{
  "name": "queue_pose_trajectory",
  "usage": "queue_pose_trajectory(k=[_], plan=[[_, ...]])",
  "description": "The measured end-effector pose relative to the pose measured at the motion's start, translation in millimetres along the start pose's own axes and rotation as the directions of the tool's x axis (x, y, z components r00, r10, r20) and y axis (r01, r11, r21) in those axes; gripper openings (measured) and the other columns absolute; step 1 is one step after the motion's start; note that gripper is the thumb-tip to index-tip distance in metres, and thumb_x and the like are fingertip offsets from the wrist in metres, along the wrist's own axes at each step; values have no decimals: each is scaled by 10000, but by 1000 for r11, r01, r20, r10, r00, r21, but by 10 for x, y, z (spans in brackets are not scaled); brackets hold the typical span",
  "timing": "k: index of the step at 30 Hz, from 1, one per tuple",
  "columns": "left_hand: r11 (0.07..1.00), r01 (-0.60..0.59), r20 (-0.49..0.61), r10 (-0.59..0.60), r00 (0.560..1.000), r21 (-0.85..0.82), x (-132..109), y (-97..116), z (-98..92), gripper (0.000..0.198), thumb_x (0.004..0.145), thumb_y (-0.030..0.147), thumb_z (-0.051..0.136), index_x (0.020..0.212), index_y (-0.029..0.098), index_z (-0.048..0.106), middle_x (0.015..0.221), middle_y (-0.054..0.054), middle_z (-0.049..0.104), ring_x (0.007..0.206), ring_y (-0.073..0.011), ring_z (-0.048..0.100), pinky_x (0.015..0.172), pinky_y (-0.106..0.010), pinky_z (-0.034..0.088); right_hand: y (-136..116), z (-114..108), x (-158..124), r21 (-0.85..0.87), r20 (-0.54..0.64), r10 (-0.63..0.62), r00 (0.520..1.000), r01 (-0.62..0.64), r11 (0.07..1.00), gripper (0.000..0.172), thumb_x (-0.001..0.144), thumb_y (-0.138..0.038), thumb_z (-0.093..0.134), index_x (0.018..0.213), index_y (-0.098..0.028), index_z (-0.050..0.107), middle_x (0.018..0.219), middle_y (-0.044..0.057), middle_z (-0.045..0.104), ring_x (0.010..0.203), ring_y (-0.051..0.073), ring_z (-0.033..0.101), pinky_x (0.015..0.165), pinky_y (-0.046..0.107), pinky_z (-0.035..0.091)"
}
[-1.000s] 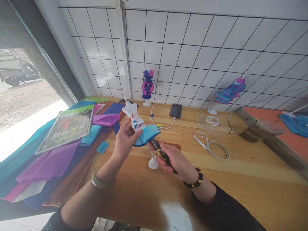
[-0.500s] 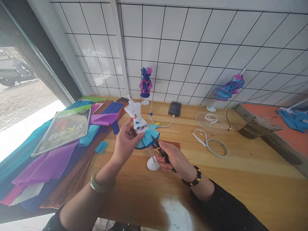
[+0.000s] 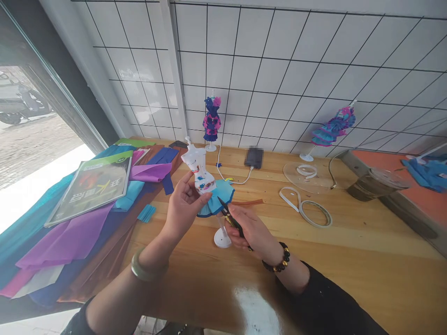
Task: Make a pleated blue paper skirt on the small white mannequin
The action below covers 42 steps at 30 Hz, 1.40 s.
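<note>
A small white dress form (image 3: 197, 163) with paint-like coloured marks on its torso tilts left above its round white base (image 3: 222, 237). Around its hips spreads a light-blue skirt (image 3: 222, 191) with a darker blue edge. My left hand (image 3: 184, 201) is closed around the form's waist and the skirt's top, thumb on the front. In my right hand (image 3: 249, 228) is a pair of black pointed snips (image 3: 231, 219), their tips close together over the skirt's right side. Whether the tips touch the fabric, I cannot tell. Brown strip (image 3: 247, 202) lies behind the snips.
Layered coloured sheets (image 3: 70, 232) and a booklet (image 3: 92, 186) cover the left side. Two dressed forms, one navy and pink (image 3: 212, 120), one blue and purple (image 3: 333, 126), stand by the tiled wall. A tape roll (image 3: 330, 218), a cable (image 3: 244, 182) and a lidded cup (image 3: 370, 184) are to the right.
The skirt has spread a little wider to the right, and the form has shifted slightly with it. The snips' tips have moved slightly left, and more of the brown strip shows.
</note>
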<state>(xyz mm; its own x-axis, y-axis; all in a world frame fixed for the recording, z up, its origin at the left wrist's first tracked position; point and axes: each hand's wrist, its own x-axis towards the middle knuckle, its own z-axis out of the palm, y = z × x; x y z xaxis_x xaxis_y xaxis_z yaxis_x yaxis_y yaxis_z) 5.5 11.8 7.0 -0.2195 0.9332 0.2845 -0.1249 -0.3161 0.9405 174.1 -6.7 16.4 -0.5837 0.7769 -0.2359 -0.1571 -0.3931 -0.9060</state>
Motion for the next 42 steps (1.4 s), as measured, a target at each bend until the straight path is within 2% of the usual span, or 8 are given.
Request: queue_pose_trajectory(k=[11, 19, 30, 37, 42], plan=[[1000, 12, -14, -11, 1000, 14, -3, -26, -8, 731, 652, 242, 758, 1296, 183, 417, 974, -42, 631, 935, -168, 610, 844, -309, 493, 4, -5, 10, -57, -22, -8, 1000, 7, 998, 390, 837, -574, 474, 829, -184, 490, 490, -105, 326, 333, 18, 193, 352, 185, 126], [1000, -12, -28, 13, 1000, 22, -21, -17, 13, 711, 656, 243, 756, 1286, 181, 430, 994, -52, 648, 928, -169, 619, 822, -296, 500, -18, 14, -8, -25, -7, -25, 1000, 25, 999, 369, 839, -554, 473, 828, -186, 477, 506, -99, 351, 329, 16, 202, 361, 192, 129], [999, -31, -20, 32, 999, 22, -17, -35, -12, 701, 663, 254, 759, 1285, 202, 439, 1107, -78, 637, 1023, -196, 607, 884, -328, 492, -42, 7, -31, 18, -1, 2, 1000, -2, 1000, 402, 845, -571, 462, 872, -173, 512, 493, -96, 369, 306, 17, 211, 339, 179, 165], [999, -38, -8, 38, 999, 16, -18, -29, -5, 710, 644, 256, 769, 1274, 192, 448, 1019, -65, 641, 959, -192, 618, 831, -320, 510, -41, 7, -26, -16, -21, 5, 1000, -5, 1000, 419, 837, -576, 469, 856, -163, 535, 485, -92, 369, 307, 16, 223, 336, 181, 161], [997, -73, -22, 73, 997, 5, -23, -37, -14, 694, 659, 236, 759, 1274, 193, 440, 1054, -74, 627, 992, -198, 607, 865, -335, 498, -27, 0, -36, -21, 4, -4, 1000, 5, 1000, 415, 853, -564, 449, 864, -157, 528, 485, -95, 366, 300, 15, 218, 332, 179, 166]])
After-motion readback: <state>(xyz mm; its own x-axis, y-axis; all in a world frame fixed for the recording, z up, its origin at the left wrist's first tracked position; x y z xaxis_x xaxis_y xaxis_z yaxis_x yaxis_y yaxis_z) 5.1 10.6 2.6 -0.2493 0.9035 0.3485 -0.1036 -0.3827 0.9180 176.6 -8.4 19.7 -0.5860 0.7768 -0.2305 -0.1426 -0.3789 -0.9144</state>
